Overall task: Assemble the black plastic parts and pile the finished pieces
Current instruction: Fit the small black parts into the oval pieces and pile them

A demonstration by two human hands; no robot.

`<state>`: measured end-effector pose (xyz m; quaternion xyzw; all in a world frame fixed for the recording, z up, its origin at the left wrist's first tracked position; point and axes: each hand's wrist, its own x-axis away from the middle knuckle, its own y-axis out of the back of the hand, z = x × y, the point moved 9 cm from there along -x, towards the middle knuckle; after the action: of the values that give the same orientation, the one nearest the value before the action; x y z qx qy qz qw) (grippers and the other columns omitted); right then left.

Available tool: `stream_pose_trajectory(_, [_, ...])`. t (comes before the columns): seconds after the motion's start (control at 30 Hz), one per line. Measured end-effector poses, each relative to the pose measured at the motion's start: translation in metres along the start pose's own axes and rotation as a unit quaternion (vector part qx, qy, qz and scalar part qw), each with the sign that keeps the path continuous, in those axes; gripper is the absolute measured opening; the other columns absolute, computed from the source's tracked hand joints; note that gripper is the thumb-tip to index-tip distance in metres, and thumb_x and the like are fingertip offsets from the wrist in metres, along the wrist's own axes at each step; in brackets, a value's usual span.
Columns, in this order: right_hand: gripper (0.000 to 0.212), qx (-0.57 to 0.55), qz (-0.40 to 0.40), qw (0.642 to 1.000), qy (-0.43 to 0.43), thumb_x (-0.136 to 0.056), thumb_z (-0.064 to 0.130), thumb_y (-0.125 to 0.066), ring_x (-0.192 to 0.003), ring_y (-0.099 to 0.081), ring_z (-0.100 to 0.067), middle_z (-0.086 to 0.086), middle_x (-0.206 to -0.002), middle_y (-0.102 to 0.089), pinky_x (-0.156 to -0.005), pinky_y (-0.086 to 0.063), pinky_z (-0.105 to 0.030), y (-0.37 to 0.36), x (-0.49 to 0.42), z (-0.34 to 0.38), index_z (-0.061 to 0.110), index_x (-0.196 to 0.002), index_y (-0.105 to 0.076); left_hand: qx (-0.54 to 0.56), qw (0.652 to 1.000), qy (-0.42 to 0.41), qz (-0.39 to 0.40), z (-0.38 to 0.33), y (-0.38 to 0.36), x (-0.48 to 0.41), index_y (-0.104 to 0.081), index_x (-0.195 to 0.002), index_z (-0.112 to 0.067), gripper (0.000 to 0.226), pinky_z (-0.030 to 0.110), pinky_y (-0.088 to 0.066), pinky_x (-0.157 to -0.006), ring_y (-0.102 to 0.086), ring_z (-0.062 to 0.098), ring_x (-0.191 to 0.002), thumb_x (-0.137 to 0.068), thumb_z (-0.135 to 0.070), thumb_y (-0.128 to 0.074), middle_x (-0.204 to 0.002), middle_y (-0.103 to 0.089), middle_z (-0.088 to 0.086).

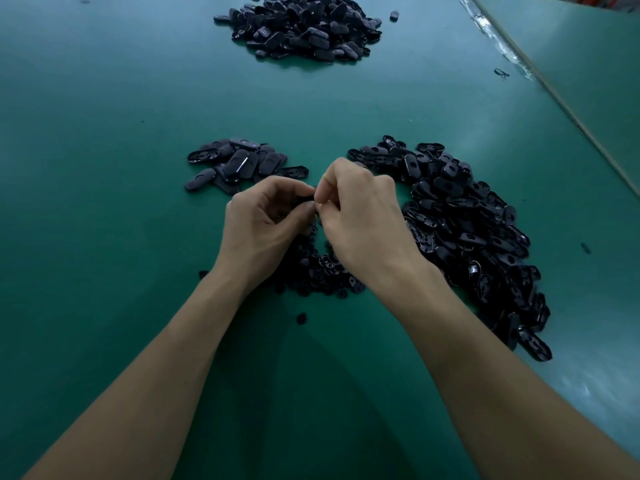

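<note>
Green matting covers the long table (104, 133), and much of it lies bare: wide room to the left of the work, and a broad stretch between the near piles and the far pile (301, 26) at the top. On the right the surface ends at a slanting edge (571, 113) with a strip of crinkled clear film (498, 43) along its upper part; a second green surface (588, 36) lies beyond. The big heap (467, 230) of black oval shells curves down the right side, near that edge but apart from it.

Both forearms reach in from the bottom. The left hand (263, 220) has its fingers curled round a black part (304, 199), and the right hand (360, 209) pinches the same part from the other side between thumb and forefinger, so the two hands meet there. They work over a low scatter of small black bits (322, 271). Just behind the left hand sits the small pile (239, 164) of closed pieces.

One lone piece (301, 318) lies between the forearms, another stray piece (394, 15) sits beside the far pile, and a thin loop (501, 72) lies near the film.

A pale mark (246, 144) on the top piece of the small pile is too small to read.
</note>
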<state>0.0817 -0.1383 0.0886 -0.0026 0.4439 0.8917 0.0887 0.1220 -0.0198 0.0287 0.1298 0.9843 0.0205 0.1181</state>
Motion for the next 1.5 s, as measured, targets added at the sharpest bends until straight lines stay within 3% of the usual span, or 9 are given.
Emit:
stream_pose_trajectory(0.1, [0.019, 0.003, 0.009, 1.0, 0.001, -0.093, 0.011, -0.056, -0.087, -0.06, -0.027, -0.008, -0.098, -0.062, -0.075, -0.055, -0.044, 0.0, -0.001, -0.001, 0.028, -0.086, -0.056, 0.011, 1.0, 0.005, 0.0, 0.001, 0.001, 0.0, -0.07, -0.094, -0.025, 0.017, 0.032, -0.059, -0.07, -0.07, 0.017, -0.071, -0.088, -0.01, -0.073, -0.085, -0.075, -0.001])
stream_pose_trajectory(0.27, [0.011, 0.0, -0.014, 1.0, 0.027, -0.09, 0.011, -0.068, -0.084, -0.064, -0.014, 0.003, -0.09, -0.067, -0.079, -0.056, -0.037, 0.007, -0.006, -0.004, 0.022, -0.092, -0.066, 0.015, 1.0, 0.02, -0.001, 0.003, -0.002, -0.001, -0.067, -0.091, -0.023, 0.022, 0.028, -0.058, -0.065, -0.067, 0.013, -0.065, -0.089, -0.001, -0.071, -0.078, -0.074, -0.005])
stream_pose_trajectory(0.37, [0.02, -0.03, 0.017, 0.999, 0.02, -0.09, 0.013, -0.072, -0.088, -0.066, -0.006, 0.004, -0.098, -0.071, -0.088, -0.055, -0.024, 0.004, -0.01, -0.013, 0.019, -0.109, -0.073, 0.05, 0.998, 0.031, 0.0, 0.003, -0.002, -0.001, -0.066, -0.094, -0.019, 0.022, 0.02, -0.055, -0.061, -0.066, 0.007, -0.067, -0.091, 0.003, -0.067, -0.078, -0.074, -0.008])
stream_pose_trajectory(0.5, [0.017, -0.083, 0.039, 0.996, 0.017, -0.089, 0.012, -0.074, -0.079, -0.067, 0.005, 0.01, -0.088, -0.073, -0.081, -0.052, -0.009, 0.003, -0.014, -0.02, 0.017, -0.105, -0.077, 0.075, 0.996, 0.047, 0.003, 0.006, -0.001, -0.001, -0.066, -0.097, -0.019, 0.022, 0.019, -0.054, -0.061, -0.067, 0.008, -0.067, -0.09, 0.002, -0.069, -0.08, -0.075, -0.003])
stream_pose_trajectory(0.73, [0.01, -0.098, 0.039, 0.994, 0.018, -0.087, 0.014, -0.075, -0.073, -0.067, 0.005, 0.011, -0.079, -0.071, -0.075, -0.055, -0.013, 0.0, -0.017, -0.026, 0.019, -0.096, -0.076, 0.111, 0.992, 0.065, -0.005, 0.012, 0.0, -0.001, -0.069, -0.099, -0.017, 0.024, 0.019, -0.055, -0.064, -0.072, 0.012, -0.071, -0.087, 0.004, -0.071, -0.08, -0.076, 0.002])
stream_pose_trajectory(0.87, [0.009, -0.087, 0.031, 0.996, 0.017, -0.087, 0.013, -0.074, -0.068, -0.063, 0.01, 0.016, -0.074, -0.068, -0.069, -0.051, -0.007, -0.001, -0.017, -0.027, 0.019, -0.094, -0.075, 0.107, 0.992, 0.067, -0.005, 0.011, -0.001, -0.002, -0.07, -0.094, -0.015, 0.023, 0.018, -0.055, -0.067, -0.071, 0.009, -0.07, -0.085, 0.006, -0.071, -0.078, -0.077, -0.004])
stream_pose_trajectory(0.97, [0.01, -0.082, 0.023, 0.996, 0.012, -0.087, 0.013, -0.071, -0.07, -0.064, 0.009, 0.015, -0.075, -0.068, -0.068, -0.051, -0.007, -0.002, -0.014, -0.029, 0.018, -0.094, -0.075, 0.089, 0.994, 0.062, 0.0, 0.008, -0.003, -0.001, -0.071, -0.091, -0.015, 0.023, 0.015, -0.054, -0.068, -0.07, 0.004, -0.068, -0.083, 0.007, -0.073, -0.076, -0.076, -0.009])
stream_pose_trajectory(1.23, [0.012, -0.09, 0.019, 0.996, 0.015, -0.088, 0.013, -0.073, -0.076, -0.066, 0.008, 0.017, -0.08, -0.07, -0.073, -0.053, -0.008, 0.0, -0.012, -0.03, 0.019, -0.097, -0.077, 0.084, 0.994, 0.07, -0.022, 0.009, 0.001, 0.0, -0.073, -0.088, -0.016, 0.023, 0.022, -0.059, -0.071, -0.072, 0.01, -0.071, -0.08, 0.006, -0.077, -0.078, -0.077, -0.004])
stream_pose_trajectory(1.5, [0.012, -0.118, 0.016, 0.993, -0.005, -0.088, 0.011, -0.073, -0.069, -0.065, 0.009, 0.015, -0.078, -0.07, -0.068, -0.05, -0.008, 0.0, -0.012, -0.037, 0.019, -0.096, -0.077, 0.042, 0.998, 0.052, -0.008, 0.007, -0.002, -0.001, -0.073, -0.091, -0.022, 0.025, 0.021, -0.058, -0.074, -0.074, 0.011, -0.079, -0.082, 0.001, -0.077, -0.084, -0.078, -0.007])
